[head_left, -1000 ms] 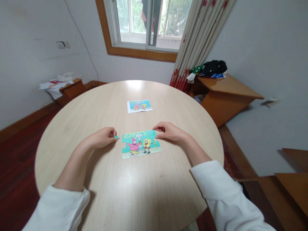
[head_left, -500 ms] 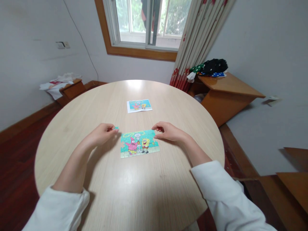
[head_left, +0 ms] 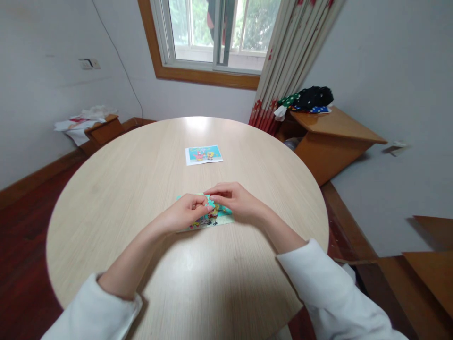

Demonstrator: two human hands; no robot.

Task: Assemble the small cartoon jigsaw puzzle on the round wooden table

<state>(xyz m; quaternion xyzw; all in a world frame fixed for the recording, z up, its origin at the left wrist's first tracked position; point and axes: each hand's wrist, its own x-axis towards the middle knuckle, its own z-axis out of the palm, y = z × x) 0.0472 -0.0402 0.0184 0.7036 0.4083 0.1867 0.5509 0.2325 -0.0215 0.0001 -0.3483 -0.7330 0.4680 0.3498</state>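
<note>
Both of my hands meet over the jigsaw puzzle point(head_left: 225, 218), a turquoise cartoon picture lying flat on the table. Between the thumb and fingers of my left hand point(head_left: 187, 211) is a small turquoise puzzle piece point(head_left: 211, 203). My right hand point(head_left: 236, 200) comes in from the other side, its thumb and fingertips drawn together at the upper edge of that piece. The hands cover much of the puzzle's upper and left parts. Farther back lies a printed reference picture point(head_left: 204, 155) with the same cartoon figures.
The round wooden table point(head_left: 141, 156) fills the middle of the view. Beyond it are a window and a patterned curtain point(head_left: 283, 61). To the right, clothes point(head_left: 313, 99) lie on a tilted wooden cabinet point(head_left: 339, 141). White cloths point(head_left: 85, 125) sit on furniture at the left.
My left hand has moved right with the puzzle piece, from beside the puzzle to above it. My right hand has moved left from the puzzle's right edge, and its fingers have closed at the piece.
</note>
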